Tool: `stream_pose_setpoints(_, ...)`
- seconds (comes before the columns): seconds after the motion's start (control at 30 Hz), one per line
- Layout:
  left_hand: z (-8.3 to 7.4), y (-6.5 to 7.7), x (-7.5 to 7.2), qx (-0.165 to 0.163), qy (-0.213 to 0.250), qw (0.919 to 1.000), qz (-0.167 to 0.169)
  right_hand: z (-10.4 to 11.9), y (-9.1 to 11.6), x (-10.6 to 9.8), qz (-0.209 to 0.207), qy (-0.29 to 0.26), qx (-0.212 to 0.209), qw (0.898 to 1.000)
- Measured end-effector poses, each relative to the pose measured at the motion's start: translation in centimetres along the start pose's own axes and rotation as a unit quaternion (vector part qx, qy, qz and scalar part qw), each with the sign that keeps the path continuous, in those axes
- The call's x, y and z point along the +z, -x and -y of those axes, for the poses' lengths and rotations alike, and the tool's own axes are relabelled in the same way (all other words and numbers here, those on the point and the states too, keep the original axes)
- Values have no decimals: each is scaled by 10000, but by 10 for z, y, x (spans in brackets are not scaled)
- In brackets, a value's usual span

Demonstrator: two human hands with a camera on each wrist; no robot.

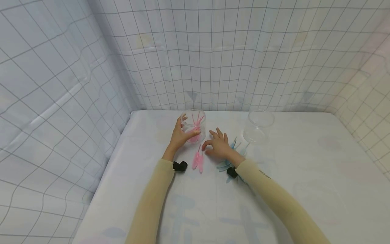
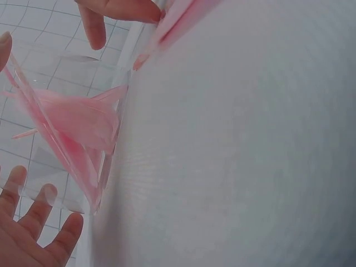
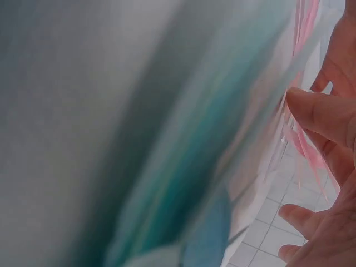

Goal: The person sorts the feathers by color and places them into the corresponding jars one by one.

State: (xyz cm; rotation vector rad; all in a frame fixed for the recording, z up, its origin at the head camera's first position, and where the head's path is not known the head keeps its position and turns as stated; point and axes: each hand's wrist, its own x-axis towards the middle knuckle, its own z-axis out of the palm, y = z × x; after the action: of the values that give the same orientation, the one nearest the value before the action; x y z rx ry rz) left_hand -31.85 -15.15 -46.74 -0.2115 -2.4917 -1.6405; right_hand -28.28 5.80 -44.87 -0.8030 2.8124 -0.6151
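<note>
My left hand (image 1: pixel 181 136) holds a clear round jar (image 1: pixel 193 117) at its left side, thumb across the near wall and fingers farther back. Several pink feather-shaped pieces (image 2: pixel 78 119) stand inside, thin stems upward. Two more pink pieces (image 1: pixel 198 161) lie on the table just in front of the jar. Over their stem ends is my right hand (image 1: pixel 220 146), its thumb and forefinger bent toward each other but apart, the other fingers spread. Under and beside its wrist lie several blue pieces of similar shape (image 1: pixel 225 166); the wrist partly hides them.
A second clear jar (image 1: pixel 259 130) stands upright at the back right of the white-covered table (image 1: pixel 304 169). Behind the table hangs a grid-patterned curtain (image 1: pixel 210 61), which also closes off both sides.
</note>
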Motion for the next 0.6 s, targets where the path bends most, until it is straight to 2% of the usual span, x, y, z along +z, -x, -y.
stream_pose_setpoints(0.23, -2, 0, 0, -59, 19, 10000, 10, -7, 2, 2, -71, 459, -88, 9989)
stream_pose_setpoints(0.4, -3, 0, 0, -87, 62, 9999, -11, -9, 5, -2, 122, 601, -88, 9981)
stream_pose_setpoints(0.53, -3, 0, 0, -94, 29, 10000, -17, -11, 9, -4, 200, 857, -402, 9953)
stream_pose_setpoints(0.6, -8, 3, -1, -90, 64, 9999, 13, -12, 11, -4, 250, 1006, -582, 9929)
